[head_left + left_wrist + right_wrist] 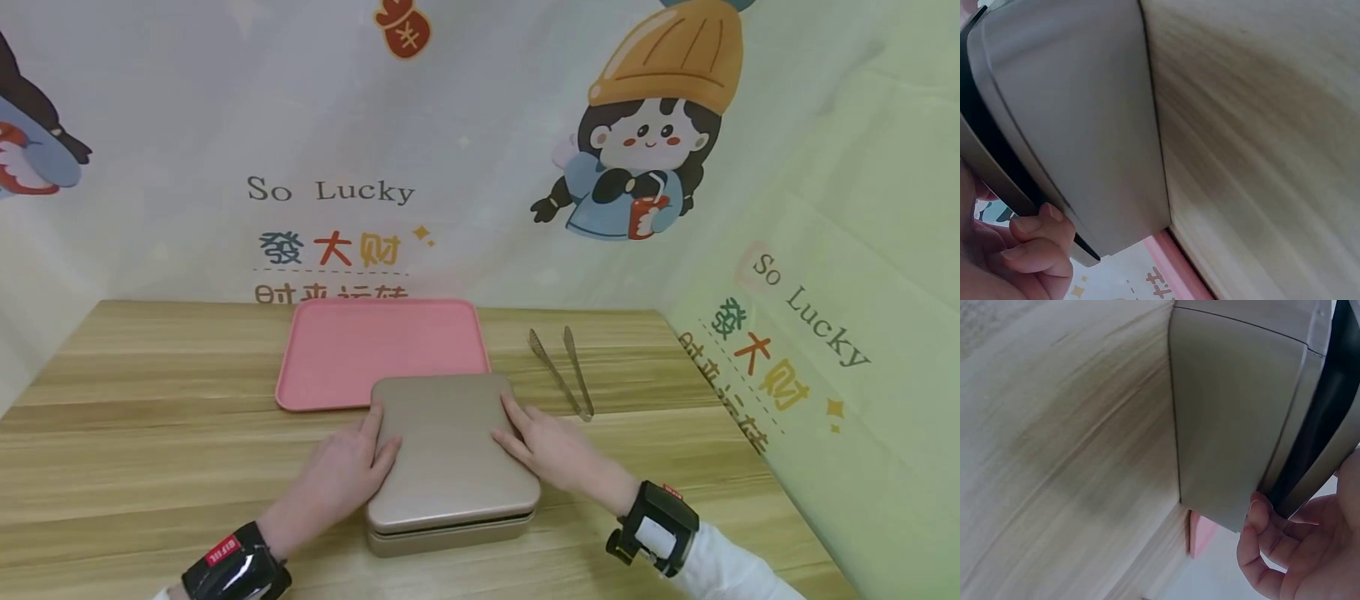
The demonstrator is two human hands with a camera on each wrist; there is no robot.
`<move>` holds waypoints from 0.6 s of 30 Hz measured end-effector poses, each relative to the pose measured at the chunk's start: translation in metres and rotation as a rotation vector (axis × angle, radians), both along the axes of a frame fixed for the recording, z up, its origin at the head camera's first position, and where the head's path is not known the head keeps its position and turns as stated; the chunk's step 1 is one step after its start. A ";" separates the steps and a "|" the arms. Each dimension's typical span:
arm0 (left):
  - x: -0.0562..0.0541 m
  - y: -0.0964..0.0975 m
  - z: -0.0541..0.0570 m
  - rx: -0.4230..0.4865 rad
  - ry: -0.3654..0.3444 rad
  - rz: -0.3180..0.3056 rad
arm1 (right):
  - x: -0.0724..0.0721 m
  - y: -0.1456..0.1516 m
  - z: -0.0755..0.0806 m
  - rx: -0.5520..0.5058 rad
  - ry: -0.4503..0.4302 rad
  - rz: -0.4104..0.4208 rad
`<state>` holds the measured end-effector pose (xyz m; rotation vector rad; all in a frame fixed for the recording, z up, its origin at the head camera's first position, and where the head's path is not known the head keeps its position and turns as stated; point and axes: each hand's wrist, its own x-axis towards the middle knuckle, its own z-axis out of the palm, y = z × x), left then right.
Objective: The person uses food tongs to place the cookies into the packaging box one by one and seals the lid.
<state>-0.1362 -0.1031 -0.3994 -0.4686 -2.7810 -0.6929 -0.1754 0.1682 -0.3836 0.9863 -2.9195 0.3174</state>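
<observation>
A champagne-coloured rectangular box (450, 458) with rounded corners sits on the wooden table. Its lid (442, 425) is slightly raised, and a dark gap between lid and body shows in both wrist views, wider toward the near end. My left hand (345, 471) grips the lid's left edge, thumb on top; in the left wrist view its curled fingers (1041, 244) lie at the rim. On the right edge, my right hand (558, 450) holds the lid likewise, with fingertips (1259, 515) at the gap in the right wrist view. The inside of the box is hidden.
Behind the box lies a pink tray (382, 346), its near right corner hidden by the box. Metal tongs (566, 379) lie spread to the right of the tray. Printed cloth (480, 167) hangs at the table's back and sides.
</observation>
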 end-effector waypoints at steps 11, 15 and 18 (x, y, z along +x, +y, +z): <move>0.001 0.003 -0.010 -0.009 0.022 0.008 | 0.003 0.001 -0.014 0.019 0.121 0.016; 0.003 0.003 -0.011 -0.005 0.012 0.015 | 0.005 0.000 -0.015 0.012 0.102 0.004; 0.004 0.002 -0.012 -0.003 0.012 0.019 | 0.006 0.000 -0.016 -0.005 0.053 -0.010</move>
